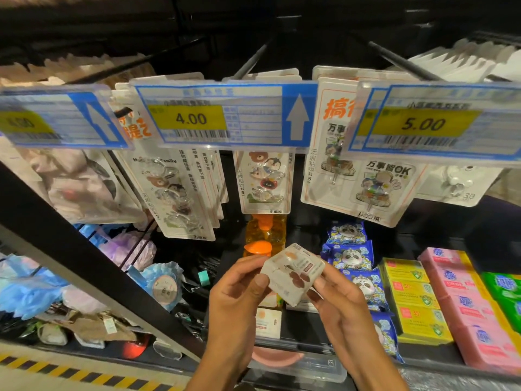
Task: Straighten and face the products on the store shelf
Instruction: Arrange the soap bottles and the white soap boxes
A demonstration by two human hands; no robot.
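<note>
We're pinching a small white box [291, 273] between left hand [236, 289] and right hand [338, 297], above the lower shelf [296, 348], checking orientation; next we're probably seating it label-forward beside the matching box [268, 323].

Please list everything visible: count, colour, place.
white packet: one, brown print, between both hands
price labels: several, blue and yellow, upper rail
hook cards: several, white, behind the labels
bottles: two seen, yellow, orange caps, lower shelf
panda packs: one row, blue, right of bottles
boxes: one row, yellow, beside panda packs
pink packs: one row, pink, far right
green packs: some, green, right edge
bath puffs: several, blue and purple, lower left
left hand: pinches packet
right hand: pinches packet
</note>
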